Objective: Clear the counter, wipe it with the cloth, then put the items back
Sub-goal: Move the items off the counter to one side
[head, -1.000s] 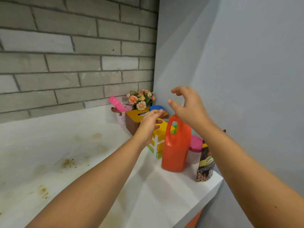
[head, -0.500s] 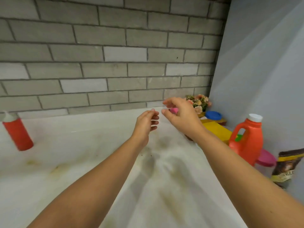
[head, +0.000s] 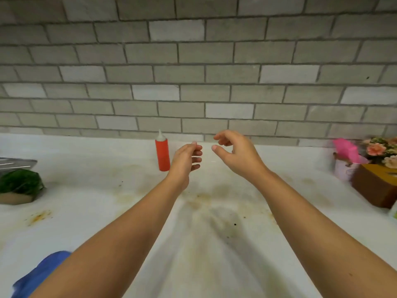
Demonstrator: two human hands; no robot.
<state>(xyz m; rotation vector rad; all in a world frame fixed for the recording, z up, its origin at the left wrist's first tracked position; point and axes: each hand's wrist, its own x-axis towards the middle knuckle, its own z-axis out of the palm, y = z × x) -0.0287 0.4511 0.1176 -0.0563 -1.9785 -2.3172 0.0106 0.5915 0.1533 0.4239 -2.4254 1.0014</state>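
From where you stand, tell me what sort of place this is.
Most likely a home kitchen: a stained white counter along a grey brick wall, a red squeeze bottle standing on it, leafy greens at the left, a blue cloth lying nearby.

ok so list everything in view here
squeeze bottle: one, red, back centre by the wall
cloth: one, blue, near left corner
leafy greens: one bunch, green, far left
metal tray: one, grey, behind the greens
box: one, brown, far right
flowers: one bunch, pink, behind the box
cup: one, pale, left of box, pink item inside
counter: one, white, stained
left hand: one, empty, right of the bottle
right hand: one, empty, centre
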